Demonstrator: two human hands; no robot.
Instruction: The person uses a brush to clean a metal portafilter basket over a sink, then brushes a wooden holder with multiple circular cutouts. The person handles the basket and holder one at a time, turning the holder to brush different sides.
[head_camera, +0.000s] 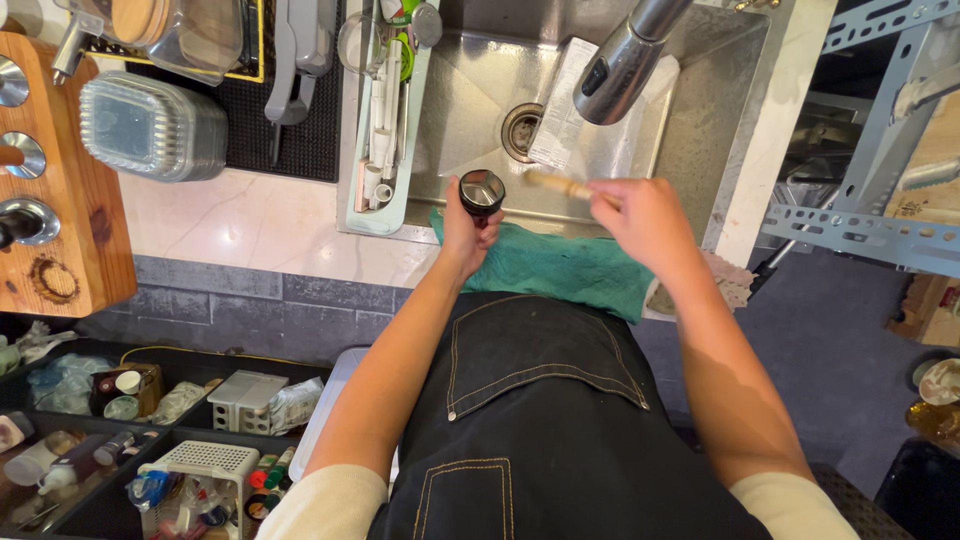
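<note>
My left hand (462, 232) grips a small black cup-shaped metal filter basket (482, 190), held over the near edge of the steel sink (700, 120). My right hand (645, 215) holds a slim wooden-handled brush (556, 183) that points left toward the basket; the brush is blurred. Both hands hover just above a teal cloth (560, 265) draped over the sink's front rim. The faucet head (620, 65) hangs above, between the hands and the drain (521, 128).
A pale green rack (385, 160) with tools sits on the sink's left side. Left of it lie a black mat, stacked clear containers (150, 125) and a wooden block (70, 200). Low shelves with small items (150, 440) stand below the counter. A metal frame (870, 150) stands at right.
</note>
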